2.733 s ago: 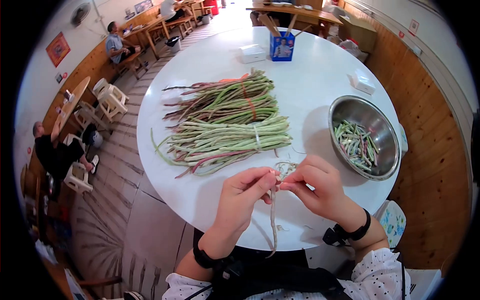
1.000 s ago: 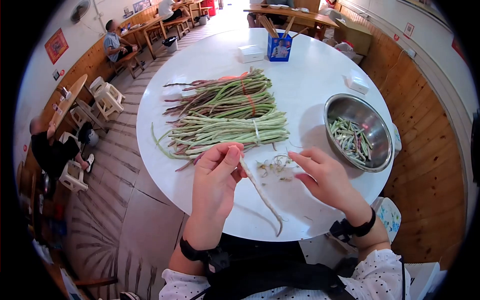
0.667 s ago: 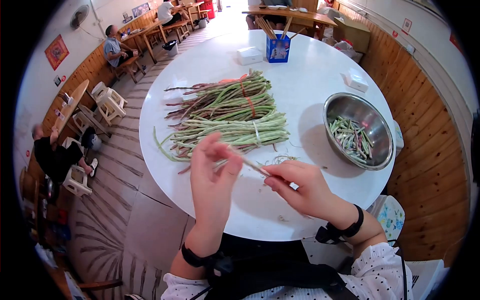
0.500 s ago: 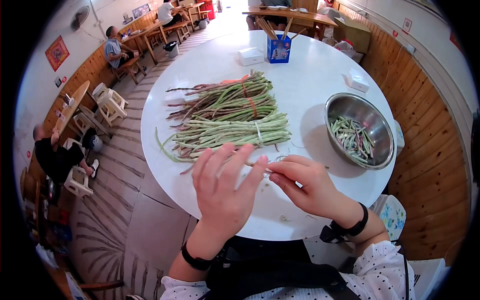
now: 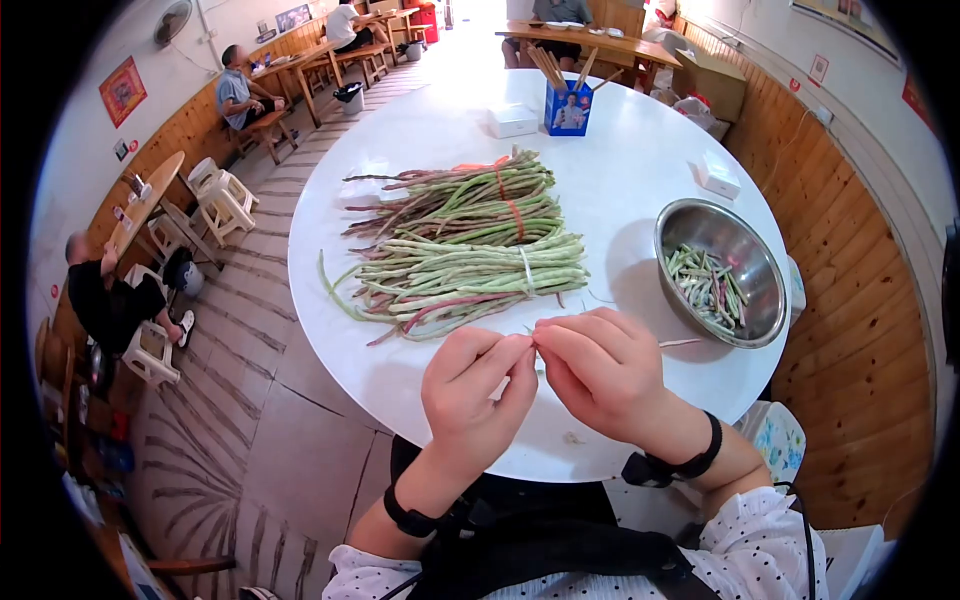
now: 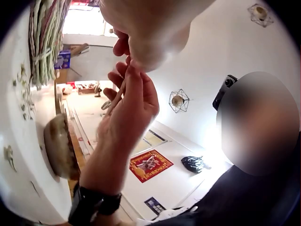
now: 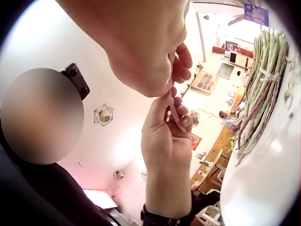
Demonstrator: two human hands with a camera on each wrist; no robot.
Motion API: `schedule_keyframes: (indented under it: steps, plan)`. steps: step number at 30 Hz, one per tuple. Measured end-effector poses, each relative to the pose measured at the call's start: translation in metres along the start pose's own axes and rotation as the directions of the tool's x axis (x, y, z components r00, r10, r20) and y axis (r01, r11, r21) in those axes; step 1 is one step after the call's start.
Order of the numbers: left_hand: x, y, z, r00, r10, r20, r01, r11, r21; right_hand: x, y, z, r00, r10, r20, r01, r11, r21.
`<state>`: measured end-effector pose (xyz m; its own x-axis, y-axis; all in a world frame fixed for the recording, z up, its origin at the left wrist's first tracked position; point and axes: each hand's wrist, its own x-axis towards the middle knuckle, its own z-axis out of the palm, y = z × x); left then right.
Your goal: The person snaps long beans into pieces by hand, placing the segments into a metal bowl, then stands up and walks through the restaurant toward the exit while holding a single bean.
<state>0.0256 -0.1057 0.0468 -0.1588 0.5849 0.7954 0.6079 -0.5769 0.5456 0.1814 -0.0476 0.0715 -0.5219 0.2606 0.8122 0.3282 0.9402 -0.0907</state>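
Above the near part of the round table, my left hand [image 5: 478, 385] and right hand [image 5: 605, 375] meet fingertip to fingertip. Both pinch one long bean [image 7: 176, 113], mostly hidden by the fingers in the head view. Its pale end [image 5: 680, 343] pokes out to the right of my right hand. In the left wrist view, a length of bean [image 6: 114, 101] runs along the right palm. Beyond the hands lie a pale green bundle of long beans [image 5: 470, 272] with a white tie and a darker bundle [image 5: 450, 205] with red ties.
A steel bowl [image 5: 772, 305] with cut bean pieces stands on the right of the white table [image 5: 350, 350]. Thin bean scraps [image 6: 23, 89] lie near the hands. At the back are a blue chopstick box [image 5: 568, 110] and a white tissue box [image 5: 512, 121].
Earlier the left hand held the bean hanging down. The right hand then took hold of it while the left fingers spread. Now the left fingers have closed in and both hands pinch it together.
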Motion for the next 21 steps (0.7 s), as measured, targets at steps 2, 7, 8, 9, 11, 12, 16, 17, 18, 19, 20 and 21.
schedule_keyframes:
  steps: [2,7,8,9,11,12,16,17,18,19,20,21]
  plan:
    - [-0.002,0.009,0.000,0.983,-0.181,-0.035,0.174,0.972,-0.158,0.002,-0.005,0.001,0.997,0.055,-0.049,-0.050,0.994,0.096]
    - [-0.003,0.015,0.005,0.841,-0.540,0.018,0.473,0.719,-0.509,0.012,-0.015,0.001,0.980,0.185,-0.075,-0.169,0.968,0.183]
    - [-0.003,0.014,0.006,0.807,-0.589,0.040,0.504,0.652,-0.566,0.012,-0.015,0.001,0.974,0.214,-0.072,-0.197,0.960,0.198]
    - [0.002,0.012,0.004,0.758,-0.652,0.006,0.475,0.546,-0.690,0.010,-0.015,0.001,0.972,0.233,-0.035,-0.222,0.956,0.192]
    - [0.018,0.001,-0.009,0.638,-0.770,-0.016,0.352,0.311,-0.883,0.004,-0.010,-0.001,0.960,0.276,0.035,-0.278,0.945,0.175]
    - [0.022,-0.005,-0.019,0.644,-0.765,-0.017,0.343,0.308,-0.887,0.001,-0.007,-0.004,0.934,0.352,0.065,-0.357,0.905,0.231]
    - [0.019,-0.013,-0.027,0.715,-0.679,0.169,0.536,0.377,-0.755,-0.002,0.000,-0.012,0.880,0.465,0.099,-0.462,0.787,0.409]
    - [0.015,-0.004,-0.018,0.722,-0.633,0.279,0.621,0.416,-0.665,0.004,-0.003,-0.015,0.898,0.433,0.080,-0.428,0.817,0.386]
    - [0.012,0.004,-0.011,0.710,-0.588,0.387,0.687,0.460,-0.562,0.007,-0.005,-0.016,0.915,0.399,0.062,-0.393,0.844,0.364]
    - [0.012,0.010,-0.007,0.720,-0.566,0.402,0.684,0.478,-0.551,0.007,-0.007,-0.015,0.920,0.387,0.057,-0.380,0.850,0.365]
    - [0.011,0.014,-0.004,0.729,-0.542,0.418,0.679,0.497,-0.541,0.006,-0.009,-0.013,0.926,0.375,0.051,-0.367,0.855,0.367]
    - [0.007,0.010,-0.001,0.747,-0.524,0.409,0.657,0.488,-0.575,0.005,-0.009,-0.013,0.930,0.364,0.045,-0.354,0.860,0.367]
